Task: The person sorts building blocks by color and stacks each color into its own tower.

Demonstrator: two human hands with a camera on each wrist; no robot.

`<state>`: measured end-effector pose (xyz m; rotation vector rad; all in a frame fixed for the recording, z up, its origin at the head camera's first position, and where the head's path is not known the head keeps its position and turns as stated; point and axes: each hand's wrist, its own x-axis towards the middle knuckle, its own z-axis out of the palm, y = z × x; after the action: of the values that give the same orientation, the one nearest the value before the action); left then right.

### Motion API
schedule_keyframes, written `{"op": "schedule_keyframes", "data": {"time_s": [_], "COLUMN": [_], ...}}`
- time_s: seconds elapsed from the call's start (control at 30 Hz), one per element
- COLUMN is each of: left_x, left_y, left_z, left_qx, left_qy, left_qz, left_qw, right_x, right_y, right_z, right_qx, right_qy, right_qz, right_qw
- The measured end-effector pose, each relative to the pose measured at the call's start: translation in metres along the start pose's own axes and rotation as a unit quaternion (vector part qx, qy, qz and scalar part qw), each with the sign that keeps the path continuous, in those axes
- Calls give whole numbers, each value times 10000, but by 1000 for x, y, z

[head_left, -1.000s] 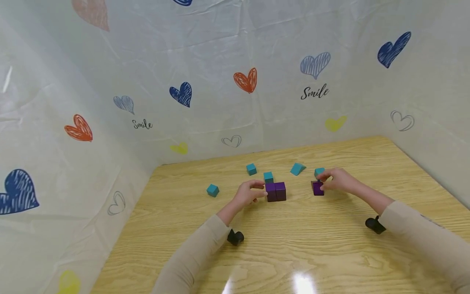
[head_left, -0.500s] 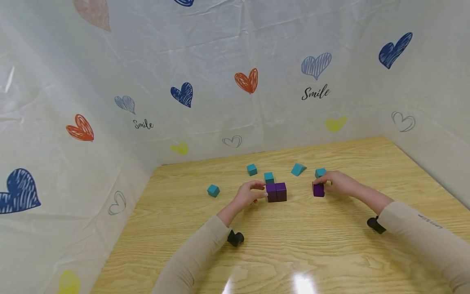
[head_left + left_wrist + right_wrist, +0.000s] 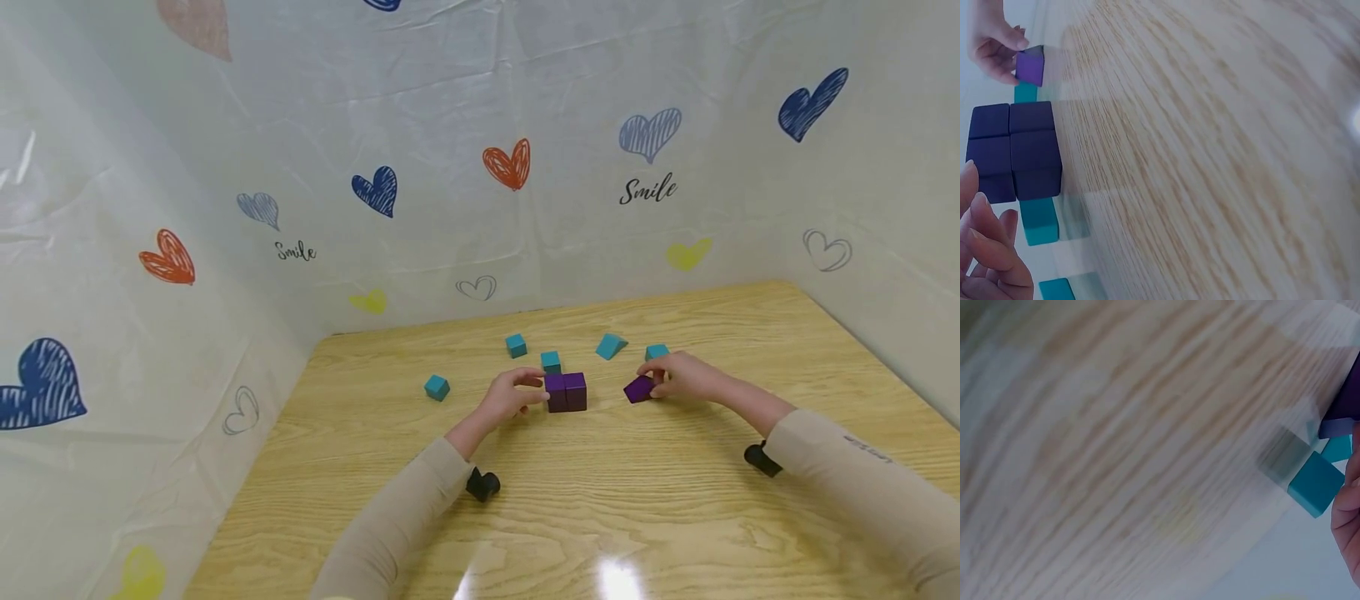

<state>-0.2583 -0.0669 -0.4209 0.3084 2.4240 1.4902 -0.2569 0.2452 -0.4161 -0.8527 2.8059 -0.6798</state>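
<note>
My left hand is at the left side of a tight group of dark purple blocks, with thumb and forefinger apart beside it. In the left wrist view, its loosely bent fingers are next to the group; firm contact is hard to tell. To the right of the group, my right hand pinches a separate purple block, which is tilted. The right wrist view shows only an edge of that purple block with part of the fingers.
Teal blocks lie around: one behind the purple group, others to the left, a wedge at the back, and one behind my right hand. A patterned sheet borders the wooden table.
The right hand has taken the separate purple block in its fingers, turned it and brought it slightly left. My left hand stays beside the purple group.
</note>
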Motion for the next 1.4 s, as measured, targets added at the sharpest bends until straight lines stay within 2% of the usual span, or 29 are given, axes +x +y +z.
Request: {"op": "schedule_keyframes", "data": {"time_s": [0.4, 0.63, 0.87, 1.1, 1.4], "left_x": [2, 1, -27, -1, 2], "left_y": [-2, -1, 34, 0, -4], "left_z": [3, 4, -1, 3, 3], "left_qx": [22, -10, 27, -146, -91], "left_qy": [18, 31, -4, 17, 8], "left_qz": [-4, 2, -22, -60, -37], "left_qw": [10000, 10000, 10000, 9999, 10000], "right_x": [7, 9, 9, 11, 17], "right_y": [-3, -6, -13, -19, -34], "right_z": [4, 3, -5, -15, -29], "right_qx": [410, 349, 250, 375, 353], "right_qy": [59, 163, 152, 13, 42], "right_qz": [626, 656, 536, 519, 390], "right_qw": [9972, 9971, 9981, 9979, 9986]}}
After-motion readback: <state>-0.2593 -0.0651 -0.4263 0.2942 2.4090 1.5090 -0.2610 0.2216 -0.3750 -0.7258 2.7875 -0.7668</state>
